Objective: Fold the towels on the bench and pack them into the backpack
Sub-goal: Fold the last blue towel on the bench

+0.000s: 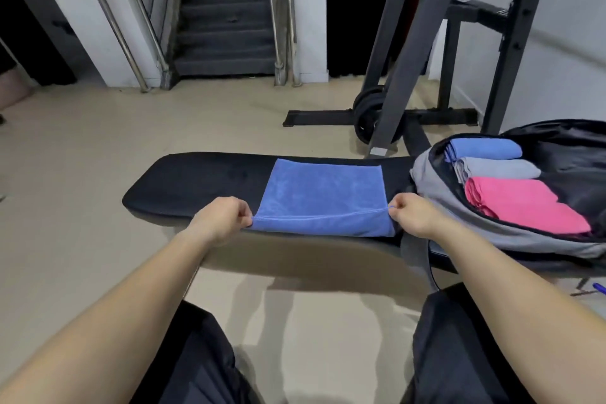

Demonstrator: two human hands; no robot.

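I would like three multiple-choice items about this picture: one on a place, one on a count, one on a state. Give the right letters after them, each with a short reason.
1. Where is the backpack?
A. on the bench, right of the spread blue towel
B. on the floor
C. on the stairs

2. How many folded towels lie in the backpack?
A. one
B. three
C. five

3. How is the spread blue towel held?
A. the left hand and the right hand each pinch a near corner
B. one hand presses its middle
C. no hand touches it

Answers:
1 A: its grey side rests on the black pad.
2 B: a folded blue towel, a grey towel and a pink towel show inside.
3 A: fingers close on both corners.
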